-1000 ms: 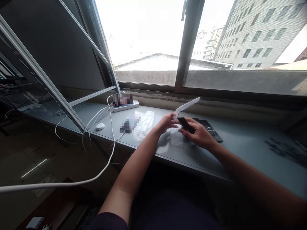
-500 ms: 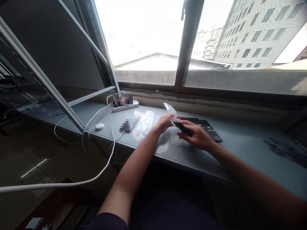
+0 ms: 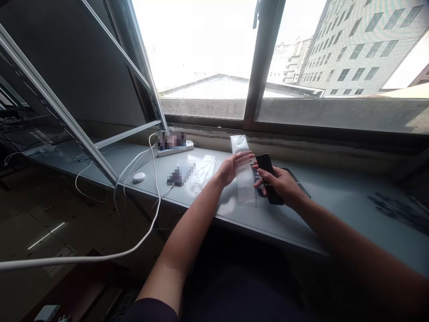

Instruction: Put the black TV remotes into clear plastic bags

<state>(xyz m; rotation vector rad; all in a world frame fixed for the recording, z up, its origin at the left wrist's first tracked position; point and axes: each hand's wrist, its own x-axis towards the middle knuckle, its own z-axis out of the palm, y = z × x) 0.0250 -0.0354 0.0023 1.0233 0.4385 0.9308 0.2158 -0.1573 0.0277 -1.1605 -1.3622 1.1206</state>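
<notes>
My left hand [image 3: 228, 170] holds a clear plastic bag [image 3: 239, 143] upright over the table, its fingers showing through the film. Close beside it, my right hand [image 3: 283, 182] is closed around a black remote control [image 3: 264, 163]. The remote is tilted, its plain dark side facing me. Under and behind the right hand, other black remotes with buttons [image 3: 298, 182] lie on the table, partly covered by that hand. Another clear bag [image 3: 247, 197] seems to lie flat below the held one; where one ends and the other begins is hard to see.
More clear bags [image 3: 203, 172] lie to the left, near a blurred-out object with a cable. A white power strip [image 3: 177, 149], a white round device [image 3: 139, 177] and a looping white cable [image 3: 156, 210] are further left. A metal frame [image 3: 67, 107] slants over the table [image 3: 335, 214].
The remote has moved away from the bag to the right and turned more upright in my right hand. The bag in my left hand now hangs straighter, opened out flat.
</notes>
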